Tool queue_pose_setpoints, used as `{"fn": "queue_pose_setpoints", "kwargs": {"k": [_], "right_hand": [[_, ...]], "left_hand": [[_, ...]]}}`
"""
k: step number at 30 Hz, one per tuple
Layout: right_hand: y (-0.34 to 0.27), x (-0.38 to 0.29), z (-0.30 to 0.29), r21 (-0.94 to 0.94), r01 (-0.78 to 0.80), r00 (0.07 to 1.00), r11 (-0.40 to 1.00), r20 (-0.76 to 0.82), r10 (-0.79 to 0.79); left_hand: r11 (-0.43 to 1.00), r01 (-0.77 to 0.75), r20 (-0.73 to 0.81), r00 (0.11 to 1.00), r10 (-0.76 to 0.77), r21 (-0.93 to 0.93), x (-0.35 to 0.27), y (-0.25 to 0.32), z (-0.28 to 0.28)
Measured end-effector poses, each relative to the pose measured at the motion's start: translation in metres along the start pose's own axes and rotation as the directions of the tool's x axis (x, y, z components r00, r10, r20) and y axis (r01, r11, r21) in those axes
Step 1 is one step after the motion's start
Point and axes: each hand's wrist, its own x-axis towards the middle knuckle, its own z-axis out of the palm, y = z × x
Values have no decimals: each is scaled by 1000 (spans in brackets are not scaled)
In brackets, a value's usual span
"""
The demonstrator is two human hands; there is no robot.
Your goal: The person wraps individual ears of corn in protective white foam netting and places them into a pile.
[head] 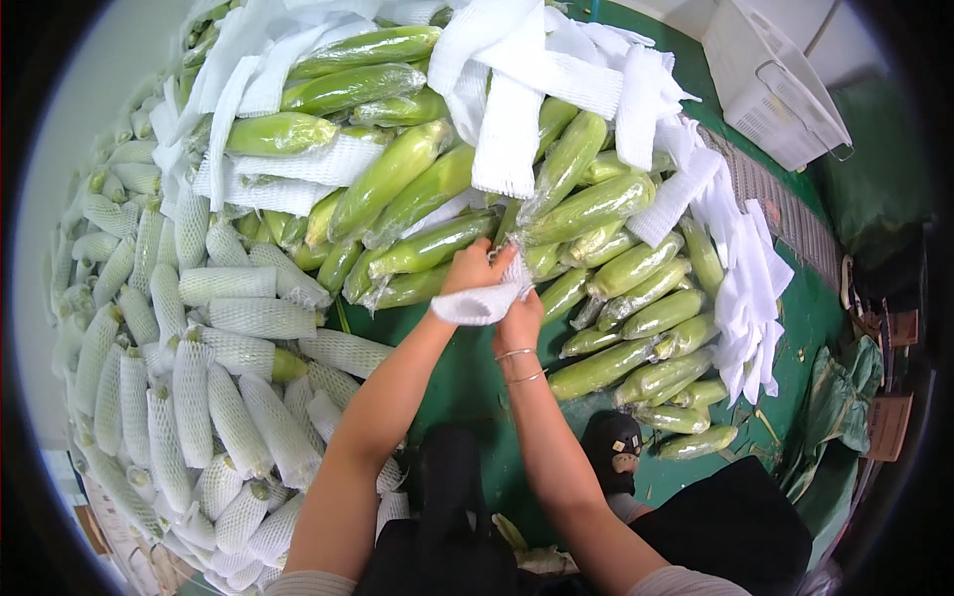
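Between my two hands is a white foam net sleeve (481, 304), crumpled, its wide end hanging towards my left forearm. My left hand (475, 270) pinches it near the top. From below and the right, my right hand (520, 316), with two bracelets on its wrist, grips the same sleeve. Whether anything is inside it cannot be seen. Just beyond my fingers lie ears of corn in green husks, wrapped in clear film, among them one ear (436, 242) beside my left hand and another (589, 208) past my right.
More loose foam sleeves (510, 127) drape over the corn pile. Sleeved ears (242, 417) are heaped on the left. Film-wrapped ears (663, 313) lie at right on the green floor (458, 372). A white plastic crate (775, 89) stands at the back right, a green sack (835, 395) below it.
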Motion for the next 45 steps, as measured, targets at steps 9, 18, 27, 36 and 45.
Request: {"fn": "queue_pose_setpoints", "kwargs": {"k": [9,18,27,36,45], "right_hand": [[-138,-158,-14,-836,140,983,530,181,24],[-57,-91,-53,-565,-248,963,787,-57,262],[70,-79,-120,-735,-317,907,599,-51,417],[-139,-96,102,-371,923,340,107,912,228],[-181,62,143,313,752,-37,-580,898,437]], "left_hand": [[341,616,422,759,-495,-710,-194,-15,27],[986,165,67,984,-166,14,-185,-66,32],[907,283,-441,802,-403,-313,-183,-166,59],[644,102,-184,914,-361,-758,-214,-67,-237],[653,-574,-869,326,-372,-494,-217,-43,-398]]}}
